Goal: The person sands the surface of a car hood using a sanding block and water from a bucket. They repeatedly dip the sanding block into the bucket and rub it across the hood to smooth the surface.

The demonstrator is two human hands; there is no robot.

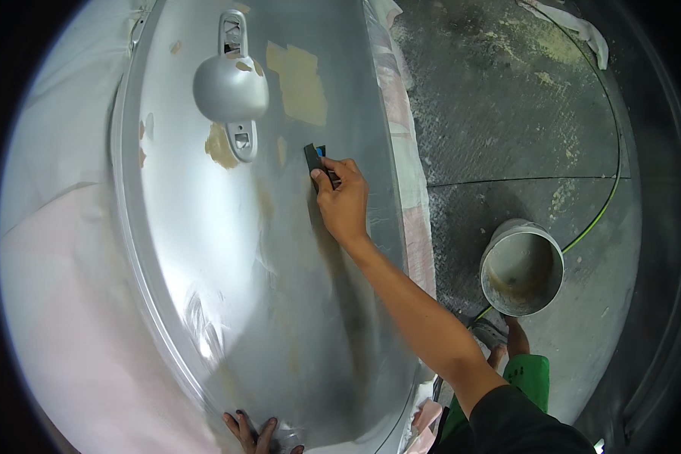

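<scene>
A silver car door panel (295, 318) fills the middle, with tan filler patches (299, 83) and a recessed handle cup (231, 89). Between its thumb and fingers, my right hand (344, 198) grips dark folded sandpaper (312, 157) with a bit of blue showing inside. The sandpaper rests against the panel, below and right of the large patch. At the lower edge my left hand (251, 433) lies on the panel with fingers spread, partly cut off by the picture's edge.
Pale masking sheeting (76, 287) borders the panel on the left, and a masking strip (412, 189) runs down its right edge. A bucket (522, 268) with cloudy liquid stands on the grey floor (477, 129). A green hose (609, 200) curves past it.
</scene>
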